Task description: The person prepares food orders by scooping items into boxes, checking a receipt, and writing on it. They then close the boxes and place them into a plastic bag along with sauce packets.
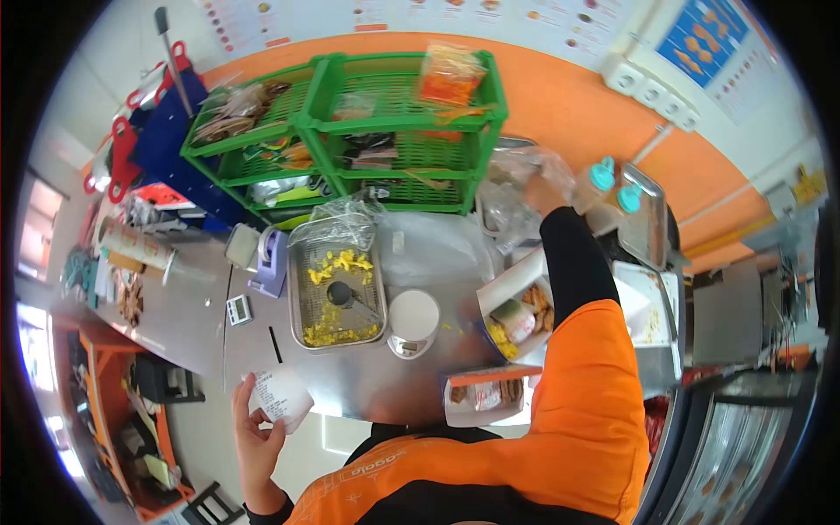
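My left hand (255,437) pinches a white printed receipt (282,395) near the table's front edge. Across the table, my right hand (546,194) reaches to a clear plastic bag (512,199) at the back; its fingers are blurred and partly hidden there. Under my right arm stands an open paper food box (510,286) with yellow food, a wrapped item and browned pieces inside. A smaller open box (459,416) with browned food and a wrapped item lies closer to my body.
A metal tray (296,302) holds yellow food and a dark-headed scoop (341,295). Beside it stand a white kitchen scale (414,317), a tape dispenser (269,262) and a timer (238,310). Green racks (315,118) rise behind; turquoise-capped bottles (600,178) stand back right.
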`<action>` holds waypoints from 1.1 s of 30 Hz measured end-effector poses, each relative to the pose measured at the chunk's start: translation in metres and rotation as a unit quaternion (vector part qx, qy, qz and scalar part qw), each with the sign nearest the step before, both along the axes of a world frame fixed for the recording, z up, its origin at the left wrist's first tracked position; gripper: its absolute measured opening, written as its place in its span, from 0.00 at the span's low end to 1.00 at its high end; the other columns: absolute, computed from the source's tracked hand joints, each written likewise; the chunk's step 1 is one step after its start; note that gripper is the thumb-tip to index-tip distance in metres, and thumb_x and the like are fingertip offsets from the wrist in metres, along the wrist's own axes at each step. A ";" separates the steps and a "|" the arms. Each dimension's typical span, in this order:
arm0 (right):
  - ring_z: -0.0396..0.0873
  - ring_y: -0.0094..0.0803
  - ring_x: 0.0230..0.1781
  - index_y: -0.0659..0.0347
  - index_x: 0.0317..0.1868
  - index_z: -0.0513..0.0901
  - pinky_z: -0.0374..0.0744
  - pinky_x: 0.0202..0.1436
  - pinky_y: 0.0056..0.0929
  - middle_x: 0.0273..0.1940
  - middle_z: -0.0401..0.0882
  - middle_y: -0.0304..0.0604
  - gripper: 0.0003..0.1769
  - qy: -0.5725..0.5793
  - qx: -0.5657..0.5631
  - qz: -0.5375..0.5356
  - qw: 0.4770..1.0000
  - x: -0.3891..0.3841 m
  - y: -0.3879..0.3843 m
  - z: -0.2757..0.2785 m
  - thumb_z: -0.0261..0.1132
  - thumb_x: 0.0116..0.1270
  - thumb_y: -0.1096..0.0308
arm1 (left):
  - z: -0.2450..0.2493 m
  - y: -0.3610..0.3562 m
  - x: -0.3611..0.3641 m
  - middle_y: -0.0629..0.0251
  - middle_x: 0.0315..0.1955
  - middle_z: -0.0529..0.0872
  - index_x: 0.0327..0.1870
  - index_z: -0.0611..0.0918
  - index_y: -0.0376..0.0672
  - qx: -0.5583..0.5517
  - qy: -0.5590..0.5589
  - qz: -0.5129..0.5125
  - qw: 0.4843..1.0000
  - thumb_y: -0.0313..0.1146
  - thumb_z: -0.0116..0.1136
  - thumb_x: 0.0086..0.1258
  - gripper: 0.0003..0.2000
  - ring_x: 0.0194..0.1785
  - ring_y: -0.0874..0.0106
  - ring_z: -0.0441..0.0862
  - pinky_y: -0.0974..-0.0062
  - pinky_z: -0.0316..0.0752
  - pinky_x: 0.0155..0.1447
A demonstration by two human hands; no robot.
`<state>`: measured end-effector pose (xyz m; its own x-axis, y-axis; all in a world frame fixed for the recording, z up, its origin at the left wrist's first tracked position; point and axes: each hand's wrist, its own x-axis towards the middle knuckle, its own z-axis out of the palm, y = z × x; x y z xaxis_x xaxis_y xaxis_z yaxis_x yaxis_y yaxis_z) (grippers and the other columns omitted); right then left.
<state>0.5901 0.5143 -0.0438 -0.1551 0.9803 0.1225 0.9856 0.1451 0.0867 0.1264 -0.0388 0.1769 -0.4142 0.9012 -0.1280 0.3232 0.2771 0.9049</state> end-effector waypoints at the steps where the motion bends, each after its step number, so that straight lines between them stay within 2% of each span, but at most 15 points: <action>1: 0.76 0.53 0.66 0.64 0.56 0.85 0.73 0.69 0.49 0.64 0.79 0.57 0.22 0.009 0.070 -0.023 0.997 -0.005 -0.007 0.002 0.61 0.66 0.60 | 0.001 -0.005 0.002 0.61 0.72 0.65 0.76 0.65 0.40 -0.009 0.010 0.020 1.000 0.12 0.53 0.54 0.41 0.60 0.70 0.79 0.76 0.80 0.53; 5: 0.72 0.60 0.68 0.57 0.74 0.68 0.66 0.73 0.54 0.67 0.74 0.62 0.33 0.076 -0.101 -0.096 0.987 -0.006 0.009 -0.008 0.49 0.74 0.49 | 0.007 -0.018 0.011 0.61 0.72 0.64 0.75 0.67 0.41 -0.058 -0.012 0.080 0.995 0.12 0.54 0.55 0.40 0.57 0.71 0.79 0.81 0.81 0.43; 6: 0.76 0.62 0.63 0.52 0.73 0.68 0.73 0.66 0.55 0.62 0.79 0.59 0.31 0.084 -0.035 -0.089 0.992 0.011 0.030 -0.047 0.47 0.75 0.48 | 0.000 -0.023 0.010 0.62 0.71 0.64 0.75 0.67 0.43 -0.061 -0.002 0.085 0.994 0.12 0.55 0.54 0.41 0.54 0.72 0.79 0.81 0.81 0.41; 8: 0.80 0.62 0.54 0.53 0.68 0.70 0.77 0.54 0.58 0.57 0.82 0.57 0.28 0.035 -0.111 -0.052 0.992 0.014 0.032 -0.041 0.46 0.76 0.47 | -0.007 -0.034 0.006 0.62 0.70 0.65 0.75 0.68 0.45 -0.071 0.017 0.090 0.993 0.12 0.57 0.55 0.40 0.48 0.74 0.79 0.82 0.81 0.39; 10: 0.82 0.63 0.49 0.57 0.65 0.71 0.77 0.52 0.59 0.47 0.85 0.59 0.27 0.063 -0.116 0.027 0.991 0.027 0.042 -0.049 0.47 0.76 0.48 | -0.004 -0.035 0.006 0.62 0.69 0.66 0.74 0.69 0.45 -0.063 0.027 0.081 0.994 0.12 0.58 0.55 0.40 0.45 0.75 0.78 0.83 0.81 0.39; 12: 0.86 0.41 0.34 0.62 0.59 0.78 0.82 0.32 0.44 0.44 0.85 0.54 0.20 0.188 -0.310 -0.062 0.930 -0.002 0.039 -0.008 0.61 0.72 0.60 | 0.003 -0.029 0.003 0.61 0.69 0.67 0.74 0.70 0.44 -0.037 0.035 0.055 0.997 0.12 0.59 0.55 0.39 0.42 0.77 0.78 0.84 0.81 0.40; 13: 0.84 0.40 0.34 0.65 0.58 0.78 0.80 0.29 0.40 0.40 0.83 0.50 0.21 0.257 -0.301 -0.123 0.910 -0.020 0.011 0.023 0.62 0.72 0.58 | 0.006 -0.029 0.000 0.61 0.69 0.66 0.74 0.69 0.45 -0.040 0.041 0.052 0.997 0.12 0.60 0.55 0.40 0.42 0.77 0.78 0.85 0.81 0.39; 17: 0.81 0.43 0.33 0.67 0.54 0.78 0.80 0.29 0.41 0.37 0.81 0.46 0.19 0.335 -0.264 0.037 0.904 0.025 -0.001 0.035 0.64 0.72 0.60 | -0.008 -0.029 -0.015 0.61 0.70 0.66 0.75 0.69 0.47 -0.017 0.038 0.013 0.999 0.12 0.60 0.56 0.41 0.39 0.78 0.78 0.86 0.82 0.38; 18: 0.81 0.40 0.33 0.67 0.48 0.78 0.80 0.30 0.38 0.34 0.79 0.47 0.15 0.465 -0.216 0.037 0.858 0.012 -0.045 0.076 0.65 0.71 0.62 | -0.016 -0.031 -0.019 0.61 0.71 0.65 0.76 0.68 0.47 -0.005 0.025 0.010 1.000 0.11 0.60 0.56 0.41 0.39 0.78 0.78 0.85 0.82 0.37; 21: 0.78 0.32 0.31 0.63 0.43 0.75 0.84 0.31 0.34 0.35 0.76 0.40 0.09 0.151 0.066 0.100 0.981 0.027 -0.124 0.150 0.65 0.70 0.67 | -0.018 -0.025 -0.030 0.63 0.71 0.65 0.76 0.66 0.47 0.022 -0.022 -0.026 0.999 0.10 0.58 0.56 0.42 0.42 0.78 0.78 0.86 0.82 0.36; 23: 0.77 0.25 0.35 0.60 0.46 0.74 0.89 0.36 0.33 0.40 0.75 0.36 0.08 0.495 -0.089 0.023 0.864 0.008 -0.216 0.199 0.64 0.70 0.73 | -0.019 -0.027 -0.037 0.64 0.71 0.65 0.76 0.66 0.46 0.055 -0.061 -0.030 0.996 0.09 0.57 0.55 0.42 0.43 0.77 0.78 0.87 0.81 0.36; 27: 0.82 0.25 0.43 0.58 0.52 0.78 0.89 0.39 0.30 0.47 0.79 0.37 0.14 0.582 -0.398 0.032 0.708 -0.033 -0.375 0.257 0.68 0.68 0.72 | -0.019 -0.031 -0.054 0.64 0.70 0.65 0.76 0.67 0.46 0.072 -0.049 -0.099 0.991 0.09 0.56 0.56 0.41 0.46 0.75 0.79 0.89 0.81 0.37; 29: 0.82 0.31 0.45 0.59 0.54 0.80 0.89 0.38 0.32 0.43 0.80 0.40 0.18 0.471 -0.515 0.116 0.706 -0.013 -0.407 0.212 0.71 0.64 0.73 | -0.016 -0.034 -0.059 0.64 0.70 0.65 0.76 0.67 0.47 0.064 -0.055 -0.120 0.989 0.09 0.56 0.56 0.41 0.47 0.75 0.80 0.88 0.81 0.37; 31: 0.82 0.32 0.44 0.62 0.50 0.81 0.90 0.40 0.30 0.46 0.79 0.45 0.17 0.228 -0.418 0.218 0.852 -0.024 -0.439 0.196 0.73 0.63 0.70 | -0.016 -0.035 -0.063 0.64 0.70 0.65 0.76 0.67 0.47 0.071 -0.061 -0.152 0.984 0.09 0.56 0.57 0.41 0.47 0.75 0.81 0.88 0.80 0.37; 33: 0.82 0.33 0.42 0.63 0.51 0.80 0.88 0.41 0.34 0.46 0.77 0.51 0.19 0.272 -0.342 0.023 0.899 -0.039 -0.468 0.147 0.74 0.61 0.70 | -0.021 -0.038 -0.068 0.64 0.70 0.65 0.76 0.67 0.48 0.093 -0.064 -0.182 0.977 0.10 0.56 0.57 0.41 0.47 0.75 0.82 0.87 0.80 0.37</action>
<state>0.5511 0.0461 0.1031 -0.2968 0.8492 -0.4368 0.8471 0.0229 -0.5310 0.0585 -0.0771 0.1562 -0.0532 0.9983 0.0231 0.2507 -0.0091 0.9680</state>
